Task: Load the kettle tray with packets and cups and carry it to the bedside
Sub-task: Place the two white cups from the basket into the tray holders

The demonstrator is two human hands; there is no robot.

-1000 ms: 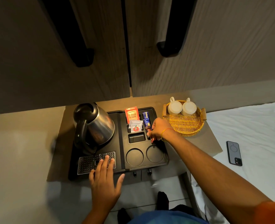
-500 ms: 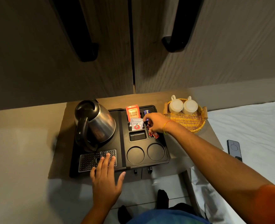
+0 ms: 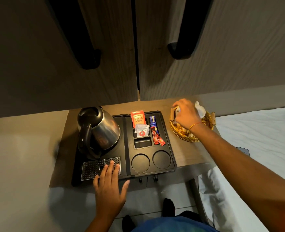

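With the right hand (image 3: pixel 186 113) over the cups (image 3: pixel 200 110) in the wicker basket (image 3: pixel 185 134) at 2 o'clock, grip unclear; left hand (image 3: pixel 109 185) flat, fingers spread, on the tray (image 3: pixel 165 131) at 6. Cup could slip or knock its neighbour. Packets (image 3: pixel 156 131) sit in slots, cup wells bare.

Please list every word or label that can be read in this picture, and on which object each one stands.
"CLASSIC ASSAM": on the orange tea packet standing in the black tray.
White sachet, red round logo: too small to read.
Blue stick and red sticks: print blurred, unreadable.

Kettle (image 3: pixel 99 129) stands on the tray (image 3: pixel 169 144) at frame centre-left; packets (image 3: pixel 140 125) lie right of it; basket (image 3: pixel 182 133) further right on the desk (image 3: pixel 185 153).
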